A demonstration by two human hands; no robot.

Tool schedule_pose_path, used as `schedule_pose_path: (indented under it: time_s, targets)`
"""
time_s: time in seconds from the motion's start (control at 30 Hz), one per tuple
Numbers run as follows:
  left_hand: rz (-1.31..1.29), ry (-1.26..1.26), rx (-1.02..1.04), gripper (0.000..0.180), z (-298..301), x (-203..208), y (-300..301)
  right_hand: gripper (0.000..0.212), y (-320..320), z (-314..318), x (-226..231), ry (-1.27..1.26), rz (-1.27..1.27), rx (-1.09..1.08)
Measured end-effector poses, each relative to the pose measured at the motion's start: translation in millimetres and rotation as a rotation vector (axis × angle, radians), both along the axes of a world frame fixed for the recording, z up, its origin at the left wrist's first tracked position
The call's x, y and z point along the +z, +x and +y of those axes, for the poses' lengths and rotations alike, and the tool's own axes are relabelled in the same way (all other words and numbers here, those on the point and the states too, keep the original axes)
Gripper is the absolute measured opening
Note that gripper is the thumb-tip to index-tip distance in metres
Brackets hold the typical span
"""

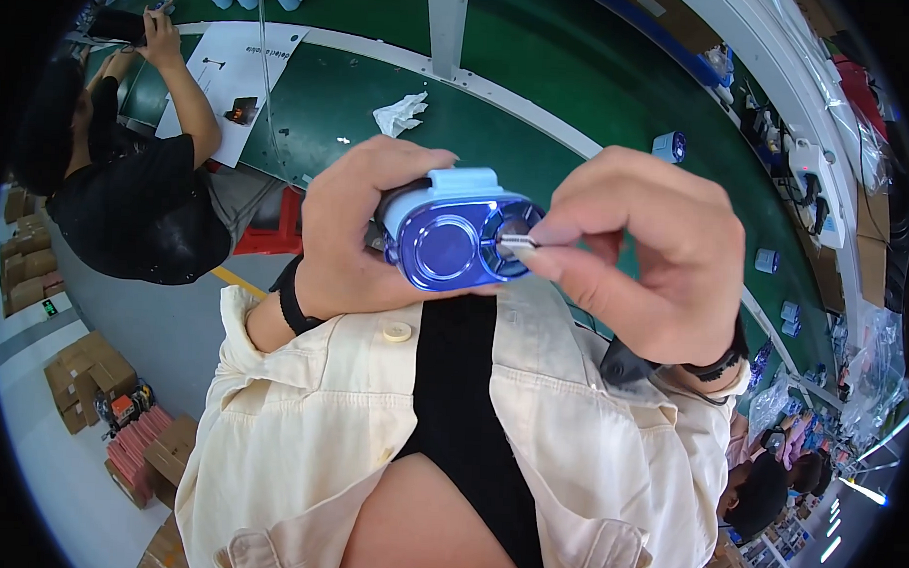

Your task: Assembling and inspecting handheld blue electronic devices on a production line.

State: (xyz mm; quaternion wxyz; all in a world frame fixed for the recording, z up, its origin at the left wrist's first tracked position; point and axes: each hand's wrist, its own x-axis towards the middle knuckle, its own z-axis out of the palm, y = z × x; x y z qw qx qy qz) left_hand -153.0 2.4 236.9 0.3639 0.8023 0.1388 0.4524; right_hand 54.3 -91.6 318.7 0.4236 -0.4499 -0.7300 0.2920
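- While the left hand's grip (339, 222) clasps the blue device (441, 249) mid-frame, best hold it steady.
- Right hand's grip (681, 252) pinches a small silvery strip (517, 241); ideally guide it squarely.

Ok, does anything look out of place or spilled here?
A crumpled white scrap lies loose on the green bench, beyond the left hand; it looks like stray litter. No spill shows, and the held blue device looks undamaged.

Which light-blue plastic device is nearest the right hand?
The light-blue plastic device gripped in the left hand, directly beside the right hand; the others on the green tabletop sit farther off.
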Motion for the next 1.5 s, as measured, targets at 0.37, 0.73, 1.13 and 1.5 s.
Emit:
schedule_pose_path:
  time_s: [0.37,0.73,1.13,1.5]
  targets:
    - [0.031,0.325,0.173,0.066,7,3,-6,0.007,-12,-9,-11,-0.512,0.471,-0.169]
    - [-0.016,0.308,0.196,0.066,8,-1,-5,0.01,-14,-6,-3,-0.169,0.17,-0.141]
    - [0.035,0.623,0.375,0.062,10,5,-6,0.009,-22,-9,0,-0.37,0.164,-0.343]
    - [0.056,0.686,0.43,0.06,8,6,-6,0.007,-26,-12,-7,-0.43,0.405,-0.353]
